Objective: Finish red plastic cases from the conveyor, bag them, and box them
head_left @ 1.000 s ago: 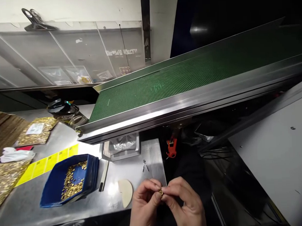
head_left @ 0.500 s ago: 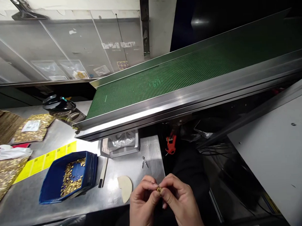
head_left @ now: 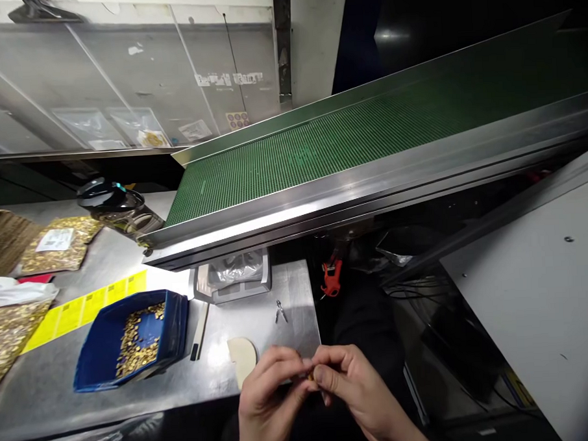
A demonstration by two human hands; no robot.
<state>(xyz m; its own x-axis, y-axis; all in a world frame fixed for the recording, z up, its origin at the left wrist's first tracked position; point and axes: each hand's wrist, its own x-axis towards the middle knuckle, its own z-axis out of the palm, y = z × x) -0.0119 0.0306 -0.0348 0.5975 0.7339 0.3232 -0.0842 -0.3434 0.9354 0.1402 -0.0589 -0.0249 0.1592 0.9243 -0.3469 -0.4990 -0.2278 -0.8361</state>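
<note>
Just off the table's front edge, my left hand [head_left: 271, 397] and my right hand [head_left: 354, 388] meet fingertip to fingertip. Between them is a small brass-coloured metal part [head_left: 311, 375], mostly covered by the fingers. Both hands are closed in a pinch on it; its exact kind is too small to make out. To the left, a blue plastic bin [head_left: 92, 362] holds many loose, small brass-coloured pieces [head_left: 136, 344]. Beside my left hand lies a cream, rounded flat piece [head_left: 243, 359] with a notch cut into it.
A green ribbed conveyor belt [head_left: 272, 156] slopes up to the right behind the metal table [head_left: 194, 384]. On the table are a grey tray [head_left: 243, 292], a brush-like stick [head_left: 200, 332], small keys [head_left: 280, 311], yellow labels [head_left: 88, 309] and bags of brass pieces [head_left: 56, 247]. An orange tool [head_left: 332, 278] hangs beyond the edge.
My left hand has shifted a little left and turned, its fingers now hiding more of the brass part. My right wrist has swung slightly outward. The view has moved slightly.
</note>
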